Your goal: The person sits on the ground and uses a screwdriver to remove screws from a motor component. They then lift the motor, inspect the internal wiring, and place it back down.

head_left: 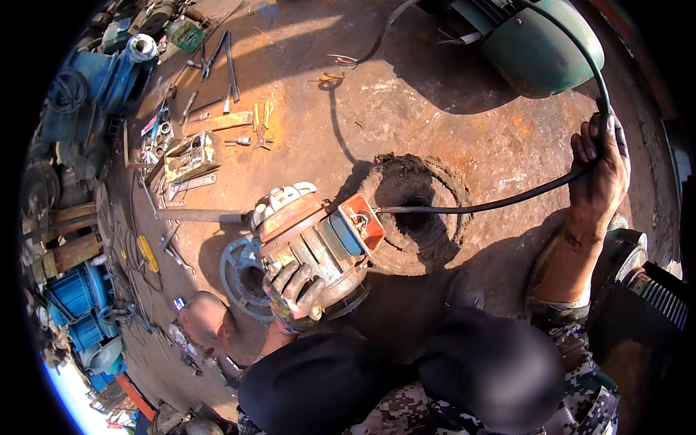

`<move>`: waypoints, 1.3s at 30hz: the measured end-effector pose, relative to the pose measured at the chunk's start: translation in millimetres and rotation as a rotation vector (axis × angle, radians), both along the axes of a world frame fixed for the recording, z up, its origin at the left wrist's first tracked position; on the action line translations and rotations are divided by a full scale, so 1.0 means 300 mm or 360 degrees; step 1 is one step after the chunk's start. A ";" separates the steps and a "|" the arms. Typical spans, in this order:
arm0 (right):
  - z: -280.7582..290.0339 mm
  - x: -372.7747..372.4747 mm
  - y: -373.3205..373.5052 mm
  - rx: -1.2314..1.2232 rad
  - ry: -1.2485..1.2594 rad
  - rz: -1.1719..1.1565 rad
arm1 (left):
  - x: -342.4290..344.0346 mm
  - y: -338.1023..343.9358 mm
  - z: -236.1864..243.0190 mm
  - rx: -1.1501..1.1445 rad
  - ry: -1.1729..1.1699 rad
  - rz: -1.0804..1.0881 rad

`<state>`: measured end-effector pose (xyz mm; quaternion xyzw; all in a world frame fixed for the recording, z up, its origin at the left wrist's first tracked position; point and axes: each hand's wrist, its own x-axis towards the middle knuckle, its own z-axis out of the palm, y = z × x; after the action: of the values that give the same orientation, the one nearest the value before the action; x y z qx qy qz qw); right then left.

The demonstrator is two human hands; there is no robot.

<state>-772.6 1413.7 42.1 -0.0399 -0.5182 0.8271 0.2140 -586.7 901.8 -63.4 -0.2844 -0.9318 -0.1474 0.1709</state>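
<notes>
My left hand (293, 293), in a patterned glove with grey fingers, lies curled over the near side of a worn electric motor (322, 254). A red terminal box (362, 225) with a blue edge sits open on the motor's right side, with wires inside. From it a black cable (500, 201) runs right to my bare right hand (600, 163), raised and closed round it. The cable continues up past a green motor housing. A long shaft (203, 215) points left from the motor. Pale rounded lumps at its far end are hard to make out.
Beside the motor lies a thick, dirt-crusted ring (428, 246); a blue flanged ring (246, 279) is on its left. Wrenches and a tool box (192, 156) lie at left. The green motor housing (540, 54) stands far right. Blue machines (80, 301) line the left edge.
</notes>
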 end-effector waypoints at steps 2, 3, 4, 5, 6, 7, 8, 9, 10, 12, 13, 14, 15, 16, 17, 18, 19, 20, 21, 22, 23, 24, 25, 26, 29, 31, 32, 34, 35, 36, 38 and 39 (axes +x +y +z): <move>-0.032 0.017 0.113 -0.0452 0.0314 0.0112 | 0.007 -0.001 0.000 -0.0001 0.0011 0.0065; -0.083 0.034 0.161 -0.0639 0.0391 0.0179 | 0.011 -0.002 0.000 -0.0005 -0.0001 0.0078; -0.154 0.044 0.198 -0.0738 0.0247 -0.0105 | 0.013 -0.003 -0.001 0.0006 -0.0010 0.0093; -0.236 0.050 0.220 -0.0929 0.0091 -0.0335 | 0.015 -0.003 -0.003 0.0014 0.0000 0.0097; -0.321 0.049 0.227 -0.0786 -0.0134 -0.0482 | 0.017 -0.004 -0.003 0.0020 -0.0009 0.0103; -0.394 0.045 0.224 -0.0703 -0.0393 -0.0635 | 0.016 -0.003 -0.005 0.0048 0.0006 0.0096; -0.444 0.047 0.218 -0.0653 -0.0481 -0.0480 | 0.014 -0.003 -0.005 0.0059 0.0016 0.0084; -0.479 0.046 0.200 -0.0632 -0.0601 -0.0408 | 0.011 -0.003 -0.006 0.0074 0.0022 0.0078; -0.493 0.032 0.178 -0.0565 -0.0600 -0.0278 | 0.010 -0.001 -0.008 0.0075 0.0019 0.0079; -0.463 -0.008 0.126 -0.0266 -0.0646 -0.0153 | 0.008 0.001 -0.010 0.0082 0.0045 0.0077; -0.419 -0.026 0.104 -0.0195 -0.0588 -0.0163 | 0.008 0.002 -0.010 0.0098 0.0016 0.0092; -0.363 -0.046 0.085 -0.0127 -0.0533 -0.0168 | 0.009 0.001 -0.010 0.0094 0.0012 0.0090; -0.302 -0.061 0.070 -0.0063 -0.0428 -0.0112 | 0.013 0.000 -0.008 0.0101 0.0007 0.0091; -0.231 -0.064 0.065 0.0031 -0.0420 -0.0169 | 0.013 0.001 -0.011 0.0097 0.0015 0.0099; -0.151 -0.054 0.071 0.0151 -0.0267 -0.0059 | 0.015 0.000 -0.012 0.0084 0.0016 0.0096; -0.071 -0.039 0.083 -0.0041 -0.0109 0.0135 | 0.016 -0.001 -0.015 0.0086 0.0019 0.0101; 0.003 -0.015 0.101 -0.0209 0.0146 0.0448 | 0.017 -0.001 -0.018 0.0083 0.0022 0.0101; 0.073 0.033 0.124 -0.0270 0.0222 0.0645 | 0.017 -0.003 -0.021 0.0084 0.0023 0.0098; 0.141 0.092 0.153 -0.0367 0.0263 0.0738 | 0.016 -0.005 -0.025 0.0079 0.0030 0.0094; 0.206 0.124 0.192 -0.0302 0.0278 0.0645 | 0.017 -0.006 -0.029 0.0084 0.0041 0.0094; 0.252 0.155 0.230 -0.0262 0.0227 0.0422 | 0.018 -0.008 -0.032 0.0080 0.0041 0.0094; 0.291 0.184 0.265 -0.0217 0.0162 0.0204 | 0.018 -0.009 -0.035 0.0086 0.0048 0.0094; 0.253 0.207 0.280 -0.0243 0.0228 0.0278 | 0.019 -0.010 -0.037 0.0092 0.0047 0.0100; 0.215 0.230 0.295 -0.0280 0.0301 0.0378 | 0.019 -0.010 -0.039 0.0091 0.0047 0.0099; -0.080 0.327 0.272 -0.0450 0.0343 0.0592 | 0.020 -0.012 -0.037 0.0077 0.0036 0.0096; -0.288 0.382 0.267 -0.0531 -0.0075 0.0086 | 0.020 -0.012 -0.035 0.0048 0.0044 0.0109; -0.387 0.386 0.278 -0.0678 -0.0119 0.0234 | 0.021 -0.013 -0.033 0.0072 0.0028 0.0084; -0.536 0.438 0.288 -0.0937 -0.0645 -0.0018 | 0.018 -0.014 -0.031 0.0111 0.0013 0.0036; -0.591 0.462 0.288 -0.0878 -0.1077 -0.0253 | 0.014 -0.012 -0.034 0.0102 -0.0015 0.0028; -0.640 0.483 0.276 -0.0770 -0.1333 -0.0253 | 0.013 -0.013 -0.032 0.0092 -0.0019 0.0023; -0.673 0.511 0.263 -0.0279 -0.1681 -0.0129 | 0.008 -0.013 -0.034 0.0081 -0.0025 0.0016; -0.674 0.523 0.246 0.0083 -0.1857 -0.0078 | 0.006 -0.012 -0.035 0.0074 -0.0030 0.0018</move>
<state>-615.6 1487.6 -160.1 -0.4954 -0.5695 0.6502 -0.0868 -584.9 898.3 -73.9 -0.2737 -0.9313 -0.1706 0.1695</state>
